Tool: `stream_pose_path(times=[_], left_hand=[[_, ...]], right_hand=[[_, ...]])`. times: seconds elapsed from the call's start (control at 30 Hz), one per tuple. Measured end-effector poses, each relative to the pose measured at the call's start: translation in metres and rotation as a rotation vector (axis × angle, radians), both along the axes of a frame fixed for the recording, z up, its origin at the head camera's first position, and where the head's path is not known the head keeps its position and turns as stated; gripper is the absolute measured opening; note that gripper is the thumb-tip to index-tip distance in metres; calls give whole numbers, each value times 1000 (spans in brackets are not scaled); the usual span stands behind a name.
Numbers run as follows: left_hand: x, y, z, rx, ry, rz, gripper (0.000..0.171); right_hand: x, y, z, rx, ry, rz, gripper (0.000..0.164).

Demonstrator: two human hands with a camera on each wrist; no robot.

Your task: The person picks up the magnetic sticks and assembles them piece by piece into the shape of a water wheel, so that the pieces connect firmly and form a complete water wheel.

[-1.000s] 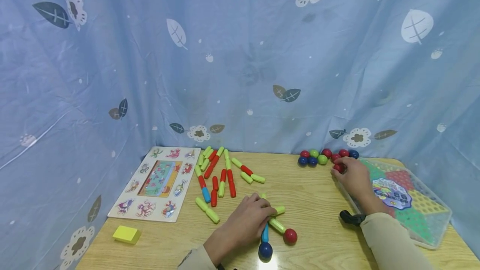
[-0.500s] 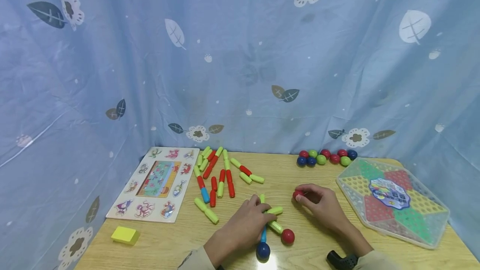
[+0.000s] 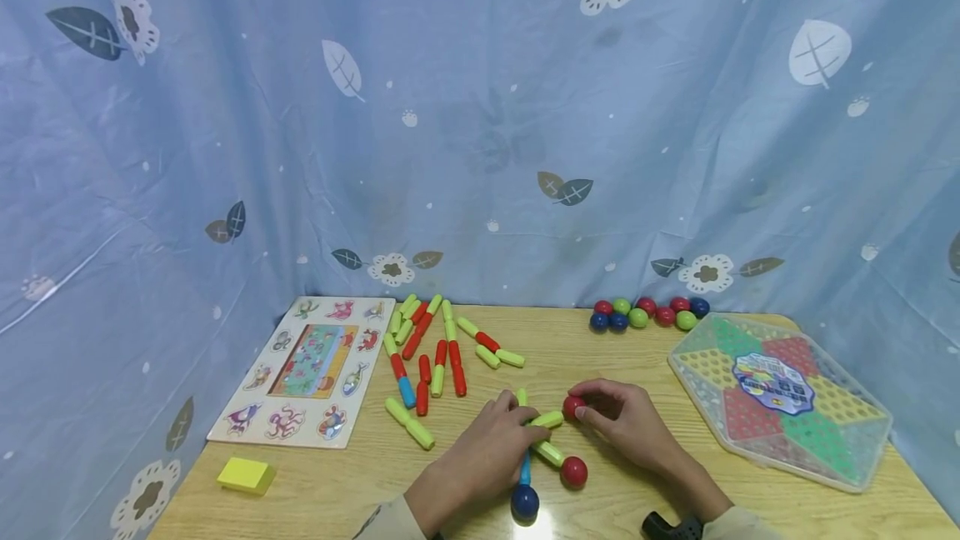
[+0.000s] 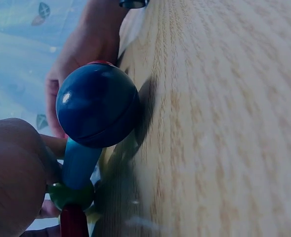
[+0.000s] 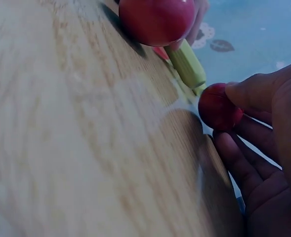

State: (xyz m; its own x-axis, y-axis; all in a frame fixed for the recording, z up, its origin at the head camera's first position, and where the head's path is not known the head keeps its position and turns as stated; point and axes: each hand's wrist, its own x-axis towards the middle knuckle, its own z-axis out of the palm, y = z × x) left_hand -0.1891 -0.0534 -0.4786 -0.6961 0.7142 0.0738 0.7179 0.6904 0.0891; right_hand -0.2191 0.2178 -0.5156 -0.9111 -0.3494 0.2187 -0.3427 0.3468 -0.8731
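Note:
My left hand (image 3: 480,452) grips the middle of a ball-and-stick toy lying low over the table. Its hub is a green ball (image 4: 68,196), seen in the left wrist view beside a red stick (image 4: 74,222). Toward me a blue stick (image 3: 525,471) ends in a dark blue ball (image 3: 525,502); a yellow-green stick (image 3: 550,452) ends in a red ball (image 3: 574,472). Another yellow-green stick (image 3: 547,420) points right with a bare end. Between thumb and fingers, my right hand (image 3: 630,427) pinches a second red ball (image 5: 219,106), right at that end.
Several loose sticks (image 3: 423,327), some joined, lie back left. A row of colored balls (image 3: 637,317) sits along the back edge. The Chinese checkers box (image 3: 780,398) lies right, an animal puzzle board (image 3: 352,407) left, with a yellow block (image 3: 247,475) before it.
My right hand has picked the red ball from the back row beside the box and brought it left and toward me to the bare stick end. My left hand stays on the toy.

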Motion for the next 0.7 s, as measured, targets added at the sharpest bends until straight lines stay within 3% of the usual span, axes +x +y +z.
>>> stream_pose_path(times=[0.23,0.47,0.7], left_hand=[[0,0,0,9,6,-5,32],[-1,-2,0,45,-8,-3,36],[-2,-6,6,101,37,-65,41]], right_hand=[[1,0,2,65,-19,-22,25],[0,0,2,40,-10,6,22],[-1,5,0,17,7,72,10]])
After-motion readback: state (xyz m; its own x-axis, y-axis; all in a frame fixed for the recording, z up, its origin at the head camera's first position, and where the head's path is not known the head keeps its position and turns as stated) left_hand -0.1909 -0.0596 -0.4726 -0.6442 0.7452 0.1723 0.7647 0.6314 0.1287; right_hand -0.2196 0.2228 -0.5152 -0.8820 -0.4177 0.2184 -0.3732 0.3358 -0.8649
